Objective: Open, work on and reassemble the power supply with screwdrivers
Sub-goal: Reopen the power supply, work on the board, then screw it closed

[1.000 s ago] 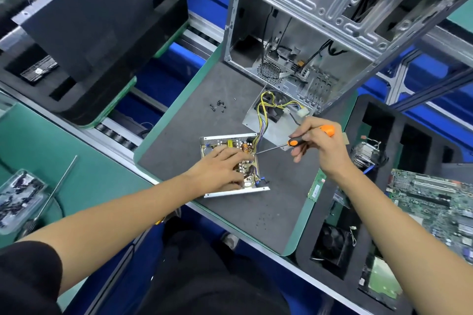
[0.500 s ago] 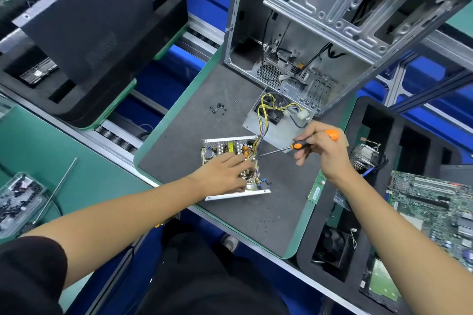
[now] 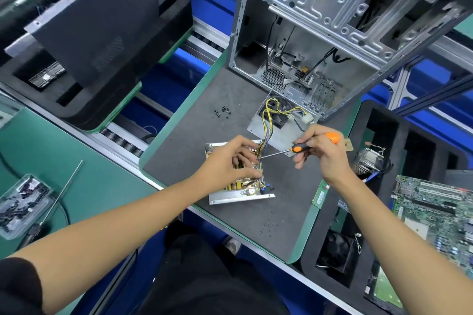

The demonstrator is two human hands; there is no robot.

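The opened power supply lies on the grey mat, its circuit board exposed in a metal tray. Yellow and black wires run from it to its removed cover with a fan behind. My left hand rests on the board with fingers curled over components. My right hand grips an orange and black screwdriver; its tip touches the board's right edge beside my left fingers.
An empty computer case stands behind. Several loose screws lie on the grey mat. A black foam tray at right holds a motherboard, a heatsink and a fan. A screw box and long driver lie left.
My left hand has lifted and curled its fingers over the board. The screwdriver stays pointed at the board's right edge, and my right hand shifted slightly.
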